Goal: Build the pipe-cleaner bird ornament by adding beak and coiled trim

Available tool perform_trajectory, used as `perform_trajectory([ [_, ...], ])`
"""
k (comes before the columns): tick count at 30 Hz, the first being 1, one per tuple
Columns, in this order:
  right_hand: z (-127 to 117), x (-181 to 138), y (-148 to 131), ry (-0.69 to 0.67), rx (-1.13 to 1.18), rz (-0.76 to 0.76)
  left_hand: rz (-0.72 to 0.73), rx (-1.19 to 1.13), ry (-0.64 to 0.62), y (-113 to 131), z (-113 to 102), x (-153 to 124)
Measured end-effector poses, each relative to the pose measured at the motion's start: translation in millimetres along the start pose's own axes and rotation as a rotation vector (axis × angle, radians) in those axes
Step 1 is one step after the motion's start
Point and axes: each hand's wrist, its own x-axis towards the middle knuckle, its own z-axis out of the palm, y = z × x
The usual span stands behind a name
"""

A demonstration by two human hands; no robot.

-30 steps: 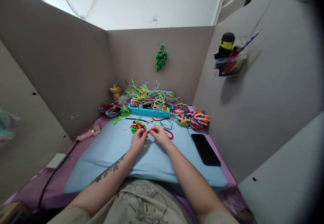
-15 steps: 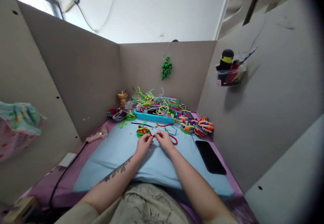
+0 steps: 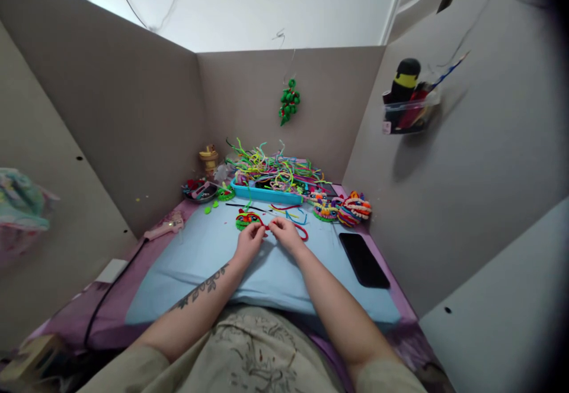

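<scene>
My left hand (image 3: 251,238) and my right hand (image 3: 283,233) are close together over the pale blue cloth, each pinching a red pipe cleaner (image 3: 304,232). Its far part loops out to the right past my right hand. Just behind my left hand lies a small red and green pipe-cleaner figure (image 3: 246,219) that looks like an animal head with eyes; the red strand seems to run from it, but my fingers hide the join. Loose pipe cleaners (image 3: 295,216) in blue, yellow and red lie beyond my hands.
A blue tray (image 3: 267,195) heaped with pipe cleaners stands at the back. Finished colourful figures (image 3: 353,208) and a black phone (image 3: 363,260) are on the right. A pink glue gun (image 3: 165,227) with a cord and a dark bowl (image 3: 199,192) lie left. Grey panels enclose the table.
The whole view has tilted down slightly, so everything sits a little differently in frame. Both hands keep their pinch on the red pipe cleaner, with little visible movement.
</scene>
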Motion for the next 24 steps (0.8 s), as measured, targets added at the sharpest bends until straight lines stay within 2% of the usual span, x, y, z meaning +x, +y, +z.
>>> perform_trajectory([
  [16,-1,-1,-1,0.03,0.028,0.025,0.02,0.043,-0.013,-7,1,3],
  [24,-1,-2,-3,-0.002,0.019,0.009,0.064,0.133,-0.02,-11,1,3],
])
